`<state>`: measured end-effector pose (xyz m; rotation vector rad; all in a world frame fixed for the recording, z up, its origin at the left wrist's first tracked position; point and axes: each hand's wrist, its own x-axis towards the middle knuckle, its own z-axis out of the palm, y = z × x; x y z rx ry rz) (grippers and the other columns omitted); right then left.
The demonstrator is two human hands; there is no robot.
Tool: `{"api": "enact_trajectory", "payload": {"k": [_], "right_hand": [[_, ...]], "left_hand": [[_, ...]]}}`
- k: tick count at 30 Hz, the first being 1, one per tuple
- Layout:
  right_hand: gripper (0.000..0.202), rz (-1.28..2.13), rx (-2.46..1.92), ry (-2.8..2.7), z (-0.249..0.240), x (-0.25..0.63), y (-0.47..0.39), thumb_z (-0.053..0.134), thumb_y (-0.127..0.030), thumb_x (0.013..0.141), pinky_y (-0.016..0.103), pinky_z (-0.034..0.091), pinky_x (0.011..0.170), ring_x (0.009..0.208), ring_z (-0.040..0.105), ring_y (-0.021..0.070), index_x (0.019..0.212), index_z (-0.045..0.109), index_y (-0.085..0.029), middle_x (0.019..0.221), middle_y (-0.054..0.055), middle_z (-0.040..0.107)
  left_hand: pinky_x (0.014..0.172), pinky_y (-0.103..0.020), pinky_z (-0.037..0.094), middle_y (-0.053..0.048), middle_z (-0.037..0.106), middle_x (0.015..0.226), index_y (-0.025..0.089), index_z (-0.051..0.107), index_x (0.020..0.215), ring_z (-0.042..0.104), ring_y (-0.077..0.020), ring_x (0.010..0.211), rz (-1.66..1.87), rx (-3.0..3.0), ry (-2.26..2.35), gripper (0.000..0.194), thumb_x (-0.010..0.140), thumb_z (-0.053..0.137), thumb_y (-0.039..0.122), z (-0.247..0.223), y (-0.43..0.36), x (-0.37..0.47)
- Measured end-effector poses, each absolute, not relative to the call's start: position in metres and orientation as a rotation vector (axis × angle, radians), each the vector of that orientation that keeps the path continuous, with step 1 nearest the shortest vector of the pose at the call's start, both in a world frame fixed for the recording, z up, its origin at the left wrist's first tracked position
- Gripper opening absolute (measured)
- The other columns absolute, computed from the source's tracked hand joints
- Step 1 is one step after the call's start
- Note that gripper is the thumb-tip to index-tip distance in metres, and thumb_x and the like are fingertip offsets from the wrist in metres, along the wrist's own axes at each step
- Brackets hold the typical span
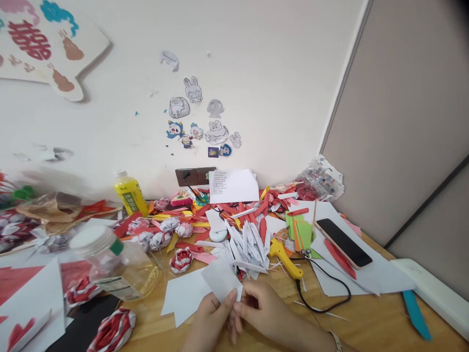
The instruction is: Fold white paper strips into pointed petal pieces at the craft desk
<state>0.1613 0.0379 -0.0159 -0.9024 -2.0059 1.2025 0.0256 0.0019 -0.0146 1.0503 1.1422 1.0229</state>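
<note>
Between my two hands, low in the middle of the head view, is a small white sheet of paper [221, 277]. My left hand [212, 318] pinches its lower edge with thumb and fingers. My right hand [262, 307] has its thumb and fingertips closed at the paper's lower right corner. Under and left of it, more white paper [186, 296] lies flat on the wooden table. Just beyond the hands is a heap of folded white paper strips [249, 244]. A red-and-white rolled paper flower [181, 260] sits to the left.
Right of the heap rest a yellow glue gun [286, 259] with a black cord and a phone [344, 242] on white sheets. To the left are a clear plastic jar [124, 266], a yellow bottle [130, 193] and another paper flower [113, 330]. A wall stands behind.
</note>
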Motion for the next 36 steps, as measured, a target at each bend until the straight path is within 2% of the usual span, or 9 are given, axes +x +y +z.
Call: {"api": "enact_trajectory", "payload": {"k": [3,7,11,14,19,25,31,36], "right_hand": [[0.028,1.307,-0.832,-1.999,-0.014,0.164,0.042,0.053,-0.037,0.078,0.021,0.033,0.049,0.052,0.046,0.012,0.059,0.049,-0.017,0.053,-0.002,0.052],[0.043,1.525,-0.706,-1.955,-0.009,0.17,0.045,0.042,-0.047,0.083,0.02,0.03,0.045,0.046,0.041,0.0098,0.053,0.048,-0.016,0.048,-0.002,0.045],[0.046,1.625,-0.7,-1.857,-0.007,0.17,0.045,0.041,-0.051,0.082,0.02,0.029,0.044,0.043,0.039,0.0091,0.053,0.048,-0.016,0.045,-0.003,0.042],[0.046,1.596,-0.716,-1.85,-0.008,0.169,0.045,0.04,-0.051,0.083,0.02,0.029,0.044,0.042,0.037,0.0085,0.055,0.048,-0.016,0.044,-0.004,0.04],[0.044,1.477,-0.782,-1.831,-0.015,0.167,0.049,0.039,-0.047,0.085,0.019,0.027,0.041,0.039,0.036,0.0081,0.054,0.046,-0.016,0.043,-0.005,0.04],[0.042,1.357,-0.747,-1.889,-0.013,0.166,0.047,0.04,-0.045,0.085,0.02,0.03,0.043,0.043,0.039,0.0091,0.056,0.048,-0.016,0.047,-0.003,0.042],[0.041,1.273,-0.787,-1.927,-0.01,0.166,0.048,0.039,-0.043,0.085,0.021,0.031,0.045,0.044,0.041,0.0103,0.054,0.046,-0.017,0.048,-0.003,0.043],[0.041,1.262,-0.775,-1.933,-0.015,0.164,0.05,0.04,-0.042,0.084,0.021,0.03,0.043,0.042,0.039,0.0099,0.052,0.044,-0.017,0.046,-0.003,0.042]], "left_hand": [[0.035,-0.018,0.029,0.002,0.047,0.028,0.014,0.054,0.034,0.041,-0.0063,0.026,0.974,1.041,1.148,0.06,0.065,0.05,0.065,-0.012,0.002,0.026],[0.031,-0.017,0.028,0.0,0.053,0.03,0.014,0.055,0.034,0.041,-0.006,0.024,0.919,0.979,1.108,0.058,0.063,0.054,0.064,-0.011,0.001,0.027],[0.03,-0.016,0.028,0.0,0.055,0.03,0.013,0.054,0.035,0.043,-0.0055,0.023,0.932,0.927,1.073,0.056,0.067,0.055,0.059,-0.014,0.0,0.025],[0.031,-0.015,0.03,0.0,0.058,0.034,0.013,0.056,0.044,0.046,-0.0057,0.025,0.945,0.939,1.037,0.049,0.074,0.053,0.051,-0.015,-0.001,0.022],[0.05,-0.023,0.047,-0.004,0.071,0.057,0.013,0.058,0.069,0.062,-0.0133,0.046,0.98,0.922,0.927,0.035,0.073,0.058,0.047,-0.008,0.001,0.021],[0.042,-0.023,0.045,-0.005,0.068,0.046,0.013,0.055,0.062,0.059,-0.0135,0.036,0.954,0.913,1.019,0.042,0.067,0.06,0.054,-0.011,0.006,0.02],[0.042,-0.023,0.046,-0.005,0.069,0.048,0.013,0.053,0.062,0.06,-0.013,0.037,0.961,0.931,1.038,0.045,0.065,0.059,0.058,-0.014,0.008,0.016],[0.037,-0.022,0.042,-0.003,0.066,0.041,0.015,0.05,0.058,0.057,-0.013,0.032,0.975,0.98,1.096,0.046,0.061,0.062,0.059,-0.018,0.011,0.016]]}}
